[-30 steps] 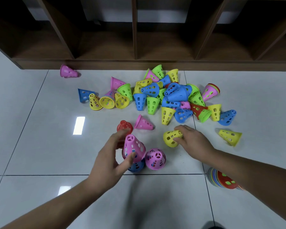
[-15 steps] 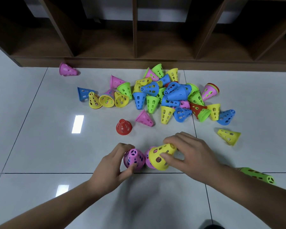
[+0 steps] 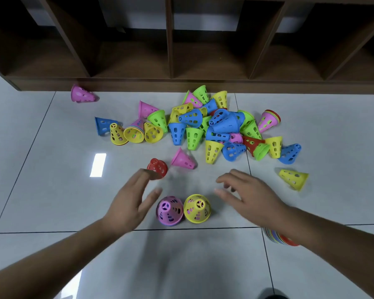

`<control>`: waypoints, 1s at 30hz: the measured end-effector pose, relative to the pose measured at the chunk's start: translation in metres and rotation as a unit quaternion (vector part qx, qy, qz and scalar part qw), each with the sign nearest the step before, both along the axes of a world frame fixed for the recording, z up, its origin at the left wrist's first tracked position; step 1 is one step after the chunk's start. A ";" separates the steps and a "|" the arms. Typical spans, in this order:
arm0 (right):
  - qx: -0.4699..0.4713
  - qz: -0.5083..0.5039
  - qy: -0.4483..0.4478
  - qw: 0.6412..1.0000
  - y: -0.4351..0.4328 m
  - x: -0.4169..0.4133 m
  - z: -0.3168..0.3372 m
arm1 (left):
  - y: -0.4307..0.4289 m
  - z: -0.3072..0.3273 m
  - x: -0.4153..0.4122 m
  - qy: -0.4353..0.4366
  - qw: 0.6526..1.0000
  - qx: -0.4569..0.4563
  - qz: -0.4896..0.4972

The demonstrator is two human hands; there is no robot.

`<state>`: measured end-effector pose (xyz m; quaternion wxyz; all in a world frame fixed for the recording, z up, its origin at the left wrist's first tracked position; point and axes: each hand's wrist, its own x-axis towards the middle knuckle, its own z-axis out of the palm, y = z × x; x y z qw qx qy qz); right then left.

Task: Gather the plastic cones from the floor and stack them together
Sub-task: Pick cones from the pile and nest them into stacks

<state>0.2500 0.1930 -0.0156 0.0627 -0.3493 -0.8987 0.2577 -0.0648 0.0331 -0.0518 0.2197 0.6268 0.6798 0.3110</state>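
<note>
Two upright cones, one pink [image 3: 169, 210] and one yellow [image 3: 197, 208], stand touching on the floor [image 3: 52, 190]. The left hand [image 3: 129, 203] and right hand [image 3: 249, 196] hover either side, fingers spread, holding nothing. A loose pile of cones [image 3: 214, 128] lies beyond. The object under the right forearm appears to be a multicoloured stack [image 3: 277, 238].

The person's left hand [image 3: 127, 203] and right hand [image 3: 251, 197] are bare. So are the left forearm [image 3: 52, 255] and right forearm [image 3: 333, 240], uncovered along all the length that shows. The fingertips are smeared by blur, so the nails cannot be made out. A dark rounded shape [image 3: 272, 296] at the near edge of the floor [image 3: 52, 190] is too cropped to identify.
</note>
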 end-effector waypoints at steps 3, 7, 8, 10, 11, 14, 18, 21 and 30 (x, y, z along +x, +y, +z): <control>0.023 -0.066 -0.072 0.995 0.040 0.033 -0.022 | 0.029 -0.007 -0.015 0.045 0.998 0.015 0.037; 0.054 -0.111 -0.225 0.966 0.088 0.089 -0.041 | 0.053 -0.022 -0.032 0.089 0.995 0.000 0.043; 0.062 -0.121 -0.258 0.956 0.096 0.100 -0.043 | 0.056 -0.025 -0.034 0.091 0.994 -0.019 0.053; 0.087 -0.136 -0.322 0.933 0.109 0.117 -0.050 | 0.060 -0.032 -0.035 0.085 0.992 -0.057 0.071; 0.100 -0.141 -0.360 0.917 0.113 0.123 -0.051 | 0.061 -0.036 -0.035 0.080 0.991 -0.073 0.073; 0.101 -0.155 -0.436 0.881 0.118 0.133 -0.057 | 0.061 -0.049 -0.033 0.075 0.990 -0.096 0.067; 0.041 -0.165 -0.419 0.892 0.116 0.136 -0.066 | 0.058 -0.058 -0.027 0.072 0.990 -0.111 0.055; 0.020 -0.174 -0.400 0.900 0.115 0.136 -0.070 | 0.059 -0.059 -0.021 0.065 0.990 -0.122 0.040; -0.065 -0.162 -0.183 0.967 0.086 0.089 -0.046 | 0.058 -0.042 -0.010 0.051 0.992 -0.102 0.046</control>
